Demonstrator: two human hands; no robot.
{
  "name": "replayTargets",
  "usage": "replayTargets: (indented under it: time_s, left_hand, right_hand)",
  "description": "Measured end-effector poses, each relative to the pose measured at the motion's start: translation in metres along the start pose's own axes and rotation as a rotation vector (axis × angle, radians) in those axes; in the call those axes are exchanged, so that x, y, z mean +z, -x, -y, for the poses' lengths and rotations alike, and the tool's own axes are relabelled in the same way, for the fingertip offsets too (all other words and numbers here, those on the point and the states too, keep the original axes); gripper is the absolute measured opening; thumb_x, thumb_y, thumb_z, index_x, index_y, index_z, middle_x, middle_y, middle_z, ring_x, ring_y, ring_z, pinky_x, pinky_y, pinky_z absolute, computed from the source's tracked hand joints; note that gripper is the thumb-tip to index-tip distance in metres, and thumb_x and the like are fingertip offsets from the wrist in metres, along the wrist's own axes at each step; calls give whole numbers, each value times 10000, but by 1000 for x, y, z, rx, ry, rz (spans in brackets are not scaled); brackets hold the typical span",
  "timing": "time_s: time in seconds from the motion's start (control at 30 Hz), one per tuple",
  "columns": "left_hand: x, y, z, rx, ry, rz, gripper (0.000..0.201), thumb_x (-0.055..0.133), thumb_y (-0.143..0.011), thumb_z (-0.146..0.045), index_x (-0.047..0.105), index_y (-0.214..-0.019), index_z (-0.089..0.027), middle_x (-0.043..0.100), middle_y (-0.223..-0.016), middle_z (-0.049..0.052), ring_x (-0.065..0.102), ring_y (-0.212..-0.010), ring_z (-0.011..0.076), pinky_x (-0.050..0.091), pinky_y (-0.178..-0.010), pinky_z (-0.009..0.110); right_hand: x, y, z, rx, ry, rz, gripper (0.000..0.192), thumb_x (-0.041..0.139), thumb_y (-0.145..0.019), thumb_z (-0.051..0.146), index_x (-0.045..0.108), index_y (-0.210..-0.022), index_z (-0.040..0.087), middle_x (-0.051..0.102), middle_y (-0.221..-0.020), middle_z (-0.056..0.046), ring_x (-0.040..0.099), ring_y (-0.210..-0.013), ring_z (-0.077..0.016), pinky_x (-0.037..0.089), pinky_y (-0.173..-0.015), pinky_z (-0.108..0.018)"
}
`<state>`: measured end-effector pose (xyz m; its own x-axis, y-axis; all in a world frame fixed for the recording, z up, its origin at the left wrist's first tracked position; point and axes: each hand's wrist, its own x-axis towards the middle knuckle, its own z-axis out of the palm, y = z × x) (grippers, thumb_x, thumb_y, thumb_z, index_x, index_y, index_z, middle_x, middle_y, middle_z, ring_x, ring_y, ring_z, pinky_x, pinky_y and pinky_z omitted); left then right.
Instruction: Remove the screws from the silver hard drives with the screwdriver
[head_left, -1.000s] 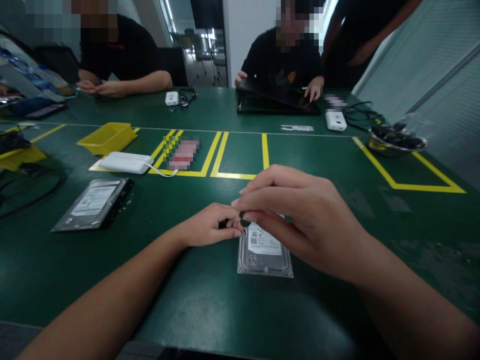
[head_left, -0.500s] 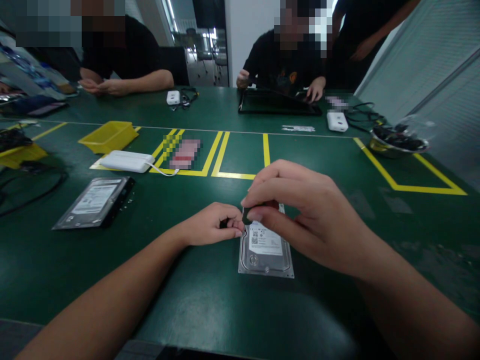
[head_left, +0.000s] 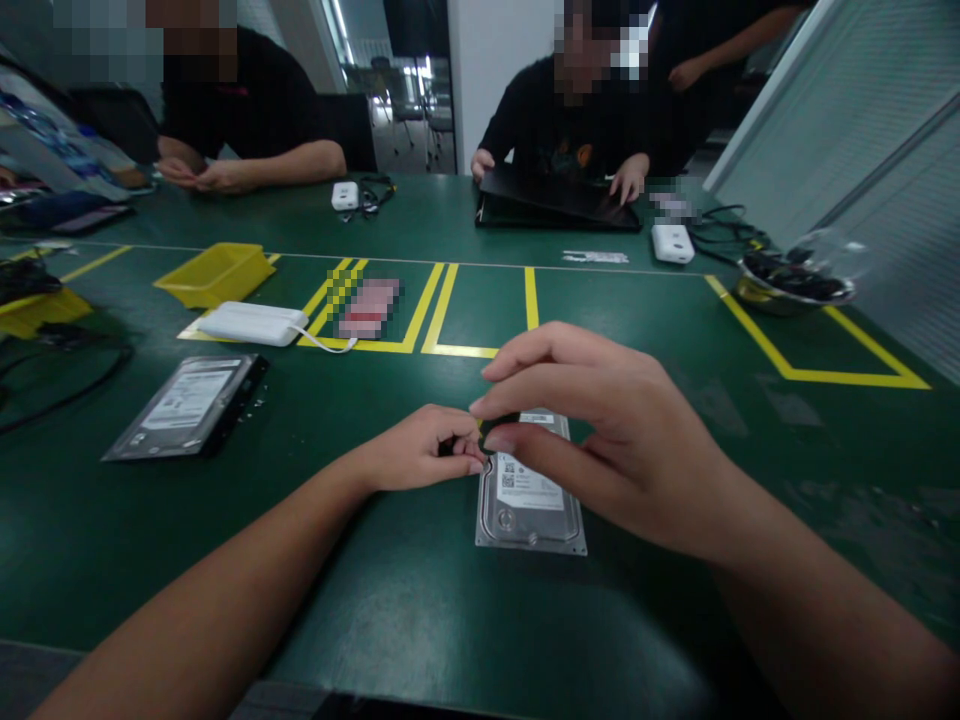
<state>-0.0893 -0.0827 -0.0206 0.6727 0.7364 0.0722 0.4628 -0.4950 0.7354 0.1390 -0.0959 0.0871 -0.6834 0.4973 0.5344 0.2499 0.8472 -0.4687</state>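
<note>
Head view: hard drive lies flat, long axis pointing away.

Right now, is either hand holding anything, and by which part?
Right hand pinches a small dark piece between thumb and forefinger over the hard drive. Left hand pinches something dark too; what it is cannot be told.

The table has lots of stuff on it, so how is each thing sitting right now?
Hard drive: flat, label up, under both hands.
Left hand: fingers pinched on something small and dark at the drive's corner.
Right hand: thumb and fingers pinched over the drive's top edge.
Second hard drive: flat, untouched.
Yellow bin: upright, contents hidden.
White box: flat, cable attached.
Metal bowl: holding dark parts.
</note>
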Motion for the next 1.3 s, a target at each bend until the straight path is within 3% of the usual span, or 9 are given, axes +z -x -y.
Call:
replayTargets:
  time_s: [0.13,0.33,0.53,0.7,0.93,1.3]
  left_hand:
    - [0,0,1,-4,14,16,231,598,-903,-377,632,-847,-156,673,-821,19,650,-831,172,502,-703,269]
    - [2,0,9,23,60,24,239,620,-903,-382,644,-955,-150,689,-873,35,662,-944,201,511,-758,294]
    - [2,0,8,-2,60,13,210,630,-896,-370,639,-883,-161,690,-829,25,667,-881,194,496,-697,272]
    - [1,0,8,-2,66,19,227,627,-900,-379,651,-927,-155,712,-913,40,663,-904,191,501,-724,280]
    - [1,-1,6,-11,83,23,240,632,-894,-383,644,-833,-152,718,-865,32,664,-854,178,489,-699,272]
    - [0,-1,6,5,47,26,235,613,-901,-384,655,-869,-154,724,-874,33,658,-822,170,505,-714,273]
  right_hand:
    - [2,0,-2,0,-1,-30,134,582,-920,167,704,-972,149,669,-972,-50,605,-909,-125,487,-773,-249]
    - [0,2,-2,-3,7,-7,208,538,-905,92,670,-1051,158,714,-1054,-34,631,-962,-129,492,-847,-268]
    - [3,1,0,6,1,-26,124,564,-922,168,672,-984,175,727,-1048,-38,654,-957,-147,506,-835,-286]
    - [5,1,-3,-31,25,-76,111,564,-919,156,672,-943,161,711,-1013,-49,636,-957,-144,504,-816,-273]
    - [4,2,-2,-26,-17,-14,269,508,-919,84,656,-1130,160,730,-1133,-32,650,-1063,-124,499,-927,-267]
    - [5,1,-2,-46,24,-31,247,558,-923,114,694,-1129,93,708,-1167,-82,624,-1110,-109,473,-958,-224]
